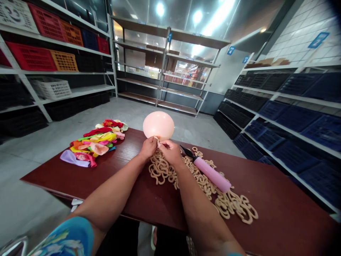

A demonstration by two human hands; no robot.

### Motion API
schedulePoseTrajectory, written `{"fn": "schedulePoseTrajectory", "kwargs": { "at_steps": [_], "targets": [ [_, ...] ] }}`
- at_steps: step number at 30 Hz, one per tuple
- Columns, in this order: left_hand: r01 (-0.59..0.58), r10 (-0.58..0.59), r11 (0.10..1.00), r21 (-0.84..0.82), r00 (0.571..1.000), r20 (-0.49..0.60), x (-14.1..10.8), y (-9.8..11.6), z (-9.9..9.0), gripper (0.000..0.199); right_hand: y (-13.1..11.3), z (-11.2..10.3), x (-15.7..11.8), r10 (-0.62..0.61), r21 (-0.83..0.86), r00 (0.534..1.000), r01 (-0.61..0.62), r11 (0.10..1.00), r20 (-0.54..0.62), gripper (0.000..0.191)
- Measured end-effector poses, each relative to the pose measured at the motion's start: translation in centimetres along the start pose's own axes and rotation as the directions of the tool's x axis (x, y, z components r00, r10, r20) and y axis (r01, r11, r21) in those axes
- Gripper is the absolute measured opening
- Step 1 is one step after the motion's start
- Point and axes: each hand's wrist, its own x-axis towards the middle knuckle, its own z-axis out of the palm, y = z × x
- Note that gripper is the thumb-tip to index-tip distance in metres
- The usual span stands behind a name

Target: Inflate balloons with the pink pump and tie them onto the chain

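An inflated pale pink balloon (pixel 158 125) stands at the far edge of the dark red table (pixel 106 181). My left hand (pixel 149 146) and my right hand (pixel 169 151) meet at its near end, fingers closed around its neck; the fingertips nearly touch. A tan strand shows at the left fingertips, too small to make out fully. Below and right of my hands lies a heap of tan curly cord (pixel 162 169). Across that heap rests a pink pump (pixel 212 174) with a black end. Deflated balloons in many colours (pixel 98 140) are piled at the table's left.
White shelving with red, orange, white and black crates (pixel 53 89) stands at the left. Metal racks (pixel 160 85) stand behind the table. Shelves at the right hold dark blue and black crates (pixel 301 124). Grey floor (pixel 128 110) surrounds the table.
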Motion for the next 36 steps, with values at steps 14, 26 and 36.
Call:
{"fn": "schedulePoseTrajectory", "kwargs": {
  "at_steps": [14,26,36],
  "targets": [
    [-0.158,0.140,0.947,0.281,0.987,0.083,-1.2,1.9,0.2,0.028,1.2,-0.1,0.3,0.183,0.350,0.982,-0.191,0.917,0.054,0.025],
    [-0.213,0.147,0.865,0.454,0.973,0.177,-1.2,1.1,0.1,0.025,0.2,-1.2,0.3,0.329,0.433,0.930,-0.368,0.823,0.166,0.028],
    [-0.185,0.136,0.911,0.368,0.979,0.155,-1.1,1.3,0.6,0.029,1.0,-0.8,0.4,0.269,0.189,0.963,-0.269,0.944,0.028,0.017]
  ]
}}
